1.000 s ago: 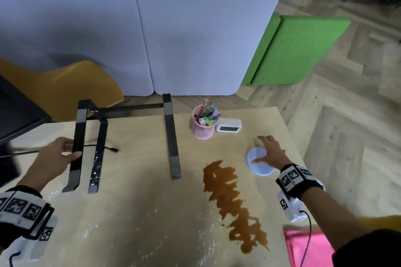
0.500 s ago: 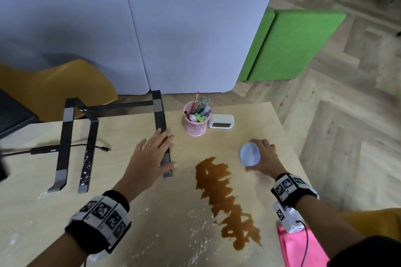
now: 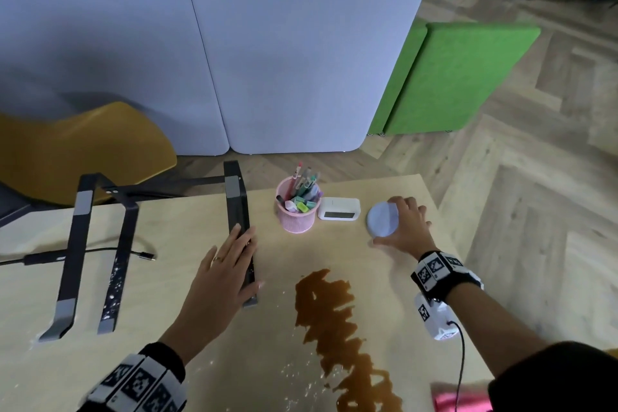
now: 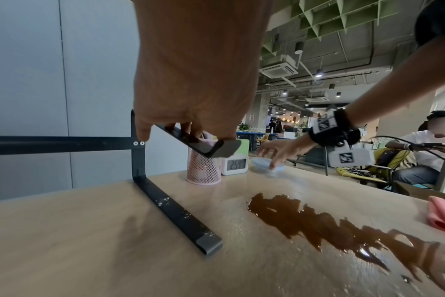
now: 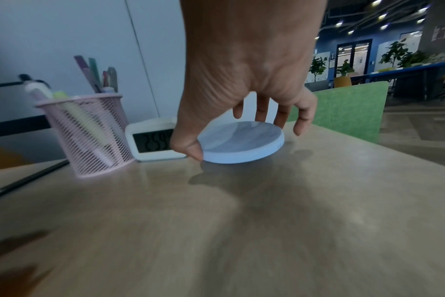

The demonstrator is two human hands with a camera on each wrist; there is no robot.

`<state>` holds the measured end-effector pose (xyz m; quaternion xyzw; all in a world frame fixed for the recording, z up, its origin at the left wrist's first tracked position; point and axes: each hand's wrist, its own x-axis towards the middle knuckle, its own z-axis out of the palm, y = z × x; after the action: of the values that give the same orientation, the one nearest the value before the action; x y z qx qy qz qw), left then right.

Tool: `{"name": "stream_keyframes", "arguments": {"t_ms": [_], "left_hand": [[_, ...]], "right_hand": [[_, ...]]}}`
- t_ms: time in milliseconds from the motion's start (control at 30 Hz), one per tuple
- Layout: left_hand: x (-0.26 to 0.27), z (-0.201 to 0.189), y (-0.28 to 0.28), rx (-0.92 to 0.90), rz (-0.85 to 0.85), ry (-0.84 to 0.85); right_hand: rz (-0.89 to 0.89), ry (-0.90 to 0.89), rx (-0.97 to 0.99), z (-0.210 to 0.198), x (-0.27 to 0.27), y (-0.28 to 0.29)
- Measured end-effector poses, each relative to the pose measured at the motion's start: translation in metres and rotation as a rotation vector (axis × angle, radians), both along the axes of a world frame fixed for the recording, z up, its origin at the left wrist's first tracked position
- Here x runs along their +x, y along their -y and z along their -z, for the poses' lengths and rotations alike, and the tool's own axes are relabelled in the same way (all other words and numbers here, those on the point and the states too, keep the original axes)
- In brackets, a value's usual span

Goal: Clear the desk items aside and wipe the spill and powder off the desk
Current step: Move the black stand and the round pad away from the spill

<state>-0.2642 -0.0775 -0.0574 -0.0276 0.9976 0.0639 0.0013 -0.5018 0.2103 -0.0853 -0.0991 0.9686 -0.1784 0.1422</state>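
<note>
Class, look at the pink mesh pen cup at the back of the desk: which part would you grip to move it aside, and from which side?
Wrap a hand round the pink mesh pen cup's cylindrical wall from the front. Pens stick up out of the top, the white digital clock sits close on its right, and the black metal laptop stand stands to its left.

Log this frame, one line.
left hand: gripping laptop stand | right hand: pinching blue coaster, tilted beside clock | spill: unwiped
</note>
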Motion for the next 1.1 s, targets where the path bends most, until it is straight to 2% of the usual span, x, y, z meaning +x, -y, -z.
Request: {"name": "stream_keyframes", "arguments": {"t_ms": [233, 367, 567, 833, 1100], "left_hand": [[0.000, 0.005, -0.001, -0.040, 0.009, 0.001], [0.000, 0.006, -0.001, -0.041, 0.014, -0.012], [0.000, 0.000, -0.003, -0.055, 0.026, 0.010], [0.001, -0.013, -0.008, -0.030, -0.006, 0.109], [0.017, -0.020, -0.023, 0.034, -0.049, 0.049]], "right_hand": [[0.003, 0.001, 0.008, 0.008, -0.038, 0.021], [0.000, 0.057, 0.016, 0.019, -0.038, 0.020], [-0.055, 0.077, 0.121, 0.009, -0.024, 0.008], [-0.023, -0.032, 0.022, -0.007, 0.035, -0.015], [0.049, -0.052, 0.000, -0.022, 0.138, -0.062]]}}
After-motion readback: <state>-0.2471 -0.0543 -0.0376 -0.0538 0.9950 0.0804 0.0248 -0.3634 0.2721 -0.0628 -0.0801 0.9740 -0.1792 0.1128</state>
